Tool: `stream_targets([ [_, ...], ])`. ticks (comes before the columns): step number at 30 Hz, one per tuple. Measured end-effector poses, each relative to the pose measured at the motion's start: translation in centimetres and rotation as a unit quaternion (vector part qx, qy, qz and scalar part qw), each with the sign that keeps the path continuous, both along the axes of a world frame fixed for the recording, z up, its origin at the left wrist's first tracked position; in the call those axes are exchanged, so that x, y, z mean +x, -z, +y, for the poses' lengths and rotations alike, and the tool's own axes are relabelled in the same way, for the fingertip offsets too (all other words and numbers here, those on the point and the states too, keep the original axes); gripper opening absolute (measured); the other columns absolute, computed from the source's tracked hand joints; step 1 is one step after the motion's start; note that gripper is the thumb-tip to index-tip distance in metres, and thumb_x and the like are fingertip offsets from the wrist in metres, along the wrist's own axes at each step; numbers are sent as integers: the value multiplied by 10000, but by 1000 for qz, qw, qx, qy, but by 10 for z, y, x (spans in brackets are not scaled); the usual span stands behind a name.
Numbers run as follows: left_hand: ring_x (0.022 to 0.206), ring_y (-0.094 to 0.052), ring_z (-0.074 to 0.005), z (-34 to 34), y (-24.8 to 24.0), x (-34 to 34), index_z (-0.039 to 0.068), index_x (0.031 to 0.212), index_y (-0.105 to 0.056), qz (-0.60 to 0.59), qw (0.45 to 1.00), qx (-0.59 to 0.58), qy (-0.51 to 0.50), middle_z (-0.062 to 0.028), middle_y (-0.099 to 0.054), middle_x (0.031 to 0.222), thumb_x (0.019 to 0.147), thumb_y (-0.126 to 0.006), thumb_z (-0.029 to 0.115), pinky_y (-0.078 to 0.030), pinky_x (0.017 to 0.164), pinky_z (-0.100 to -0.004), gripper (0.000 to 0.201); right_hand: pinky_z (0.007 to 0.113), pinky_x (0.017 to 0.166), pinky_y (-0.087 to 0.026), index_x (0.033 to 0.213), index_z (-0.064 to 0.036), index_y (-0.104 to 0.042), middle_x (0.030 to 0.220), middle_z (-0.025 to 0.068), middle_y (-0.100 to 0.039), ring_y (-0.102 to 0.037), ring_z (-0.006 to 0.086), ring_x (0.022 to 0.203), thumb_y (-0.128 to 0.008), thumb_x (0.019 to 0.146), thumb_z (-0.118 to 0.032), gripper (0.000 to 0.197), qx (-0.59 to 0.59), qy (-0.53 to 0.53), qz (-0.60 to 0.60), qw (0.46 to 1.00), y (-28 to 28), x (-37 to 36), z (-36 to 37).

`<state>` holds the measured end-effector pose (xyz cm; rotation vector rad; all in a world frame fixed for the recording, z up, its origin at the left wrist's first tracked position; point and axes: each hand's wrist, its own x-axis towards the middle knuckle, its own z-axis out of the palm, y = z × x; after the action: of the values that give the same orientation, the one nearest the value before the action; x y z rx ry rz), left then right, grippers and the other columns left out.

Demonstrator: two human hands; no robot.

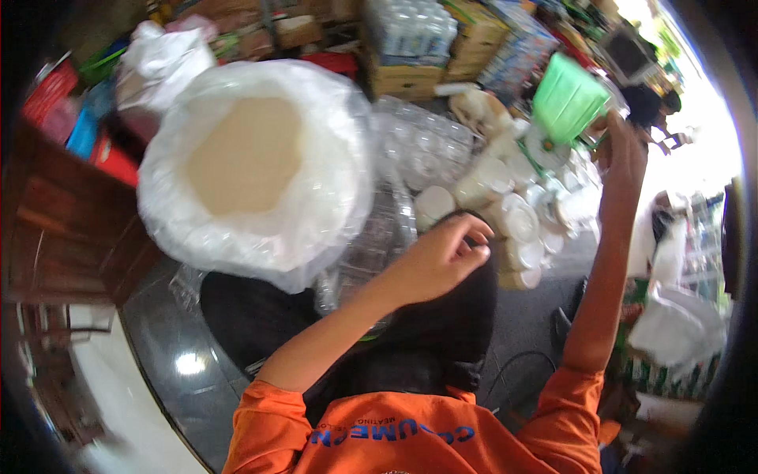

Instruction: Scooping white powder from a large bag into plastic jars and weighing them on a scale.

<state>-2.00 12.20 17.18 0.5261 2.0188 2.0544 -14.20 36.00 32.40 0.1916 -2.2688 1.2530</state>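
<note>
At the upper right my right hand (622,150) is raised with the arm stretched out, its fingers closed at the edge of a translucent green plastic container (570,99). The container is tilted and smeared by motion; its inside cannot be made out. My left hand (450,257) is by my bent right knee, fingers loosely curled, with a gap to the thumb and nothing seen in it. In front of me on the left stands a large plastic-lined white sack (335,170), its mouth wide around a pale beige, fine-looking filling (246,158). White lidded tubs (517,220) lie heaped beyond my left hand.
Clear plastic jars in wrap (422,146) lie between sack and tubs. Shrink-wrapped bottles (410,31) and cartons (474,35) are stacked at the back. A wooden cabinet (67,225) stands at left, a white bag (679,328) at right. A thin dark cable (517,355) crosses the tiled floor.
</note>
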Motion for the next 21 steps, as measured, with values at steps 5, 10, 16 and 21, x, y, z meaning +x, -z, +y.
stream_targets([
  [5, 989, -675, -133, -35, -7, 25, 26, 1299, -620, -31, 999, -1, -36, -75, -710, 1191, 1059, -636, 244, -538, 917, -323, 324, 258, 608, -394, 1072, -32, -764, 814, 1, -665, -478, 74, 653, -553, 1079, -281, 326, -153, -254, -100, 950, 38, 57, -151],
  [10, 1039, -690, -228, -60, -9, 34, -16, 1290, -626, -90, 994, -34, -60, -117, -723, 1150, 1055, -632, 276, -538, 957, -386, 374, 336, 716, -526, 1251, 17, -705, 910, 98, -774, -671, 189, 754, -564, 1085, -321, 403, -81, -442, -161, 879, 79, 46, -229],
  [16, 1060, -673, -167, -65, -8, 41, 11, 1287, -644, -106, 988, 14, -113, -84, -722, 1188, 1075, -605, 187, -539, 962, -336, 278, 394, 810, -578, 1397, -58, -639, 959, 162, -797, -762, 277, 838, -721, 997, -291, 471, -2, -320, -93, 943, 66, 47, -190],
  [21, 1009, -684, -137, -34, -16, 23, 42, 1302, -659, -116, 991, 28, -63, -79, -724, 1208, 1069, -603, 167, -542, 921, -303, 271, 392, 898, -549, 1434, -61, -545, 1318, 159, -651, -671, 249, 1063, -882, 874, -281, 690, 4, 135, 170, 976, 46, -59, -9],
])
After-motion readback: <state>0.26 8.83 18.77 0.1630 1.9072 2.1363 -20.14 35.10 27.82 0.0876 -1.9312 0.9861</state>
